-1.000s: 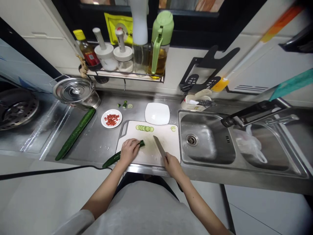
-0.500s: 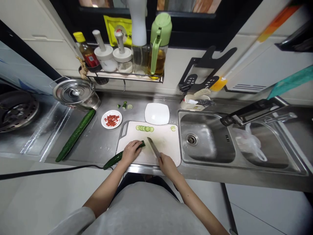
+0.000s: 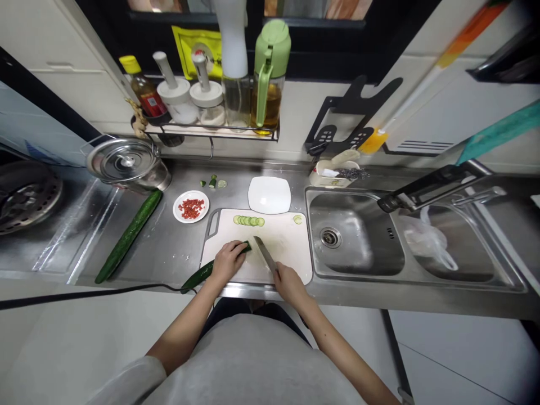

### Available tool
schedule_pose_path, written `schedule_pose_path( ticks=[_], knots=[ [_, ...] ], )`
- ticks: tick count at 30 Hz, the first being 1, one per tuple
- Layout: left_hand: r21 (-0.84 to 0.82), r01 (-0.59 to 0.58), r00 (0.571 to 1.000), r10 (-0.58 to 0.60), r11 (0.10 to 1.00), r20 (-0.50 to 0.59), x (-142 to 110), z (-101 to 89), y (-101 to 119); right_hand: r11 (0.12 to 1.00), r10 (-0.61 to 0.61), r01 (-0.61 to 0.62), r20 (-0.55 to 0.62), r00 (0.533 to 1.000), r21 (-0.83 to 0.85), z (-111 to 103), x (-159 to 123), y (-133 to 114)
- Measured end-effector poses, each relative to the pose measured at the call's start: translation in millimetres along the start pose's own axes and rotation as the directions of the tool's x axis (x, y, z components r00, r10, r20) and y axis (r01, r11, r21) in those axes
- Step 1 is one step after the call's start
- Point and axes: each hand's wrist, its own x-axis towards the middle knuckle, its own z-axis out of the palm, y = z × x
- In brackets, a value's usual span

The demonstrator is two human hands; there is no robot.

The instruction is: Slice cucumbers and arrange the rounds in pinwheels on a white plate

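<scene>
My left hand (image 3: pixel 228 262) is closed over a dark green cucumber (image 3: pixel 198 277), whose cut end shows just past my fingertips. The cucumber lies aslant across the left edge of a white cutting board (image 3: pixel 228 230). In my right hand (image 3: pixel 289 282) is a kitchen knife (image 3: pixel 264 251), its blade pointing up and left, a little to the right of the cucumber's end and apart from it. A row of overlapping cucumber slices (image 3: pixel 248 221) lies near the board's far edge. A few more slices (image 3: pixel 297 219) sit in the far right corner.
A white plate (image 3: pixel 269 194) stands behind the board, and a small plate (image 3: pixel 191 206) of chopped red pieces to its left. A whole cucumber (image 3: pixel 129 236) and a lidded steel pot (image 3: pixel 129 163) are further left. The steel sink (image 3: pixel 358 236) adjoins the right side.
The view has shifted slightly. Both hands, the cucumber and the knife keep nearly the same places on the board.
</scene>
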Motion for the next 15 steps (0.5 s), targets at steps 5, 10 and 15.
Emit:
schedule_pose_path(
  ticks=[5,10,15],
  knots=[
    [-0.019,-0.003,1.000,0.003,1.000,-0.017,1.8,-0.8,-0.6,0.992,0.105,-0.103,0.033,0.994,-0.068,-4.7,-1.0,-14.7],
    [0.007,-0.017,0.999,0.017,1.000,-0.045,-1.1,1.4,-1.7,0.997,0.051,-0.048,0.041,0.998,-0.068,-4.7,-0.6,-31.2],
    [0.019,-0.028,0.999,0.029,0.999,-0.039,-3.3,0.8,-2.1,0.997,0.028,-0.023,0.071,0.997,-0.077,-3.7,-0.7,-43.3]
  ],
)
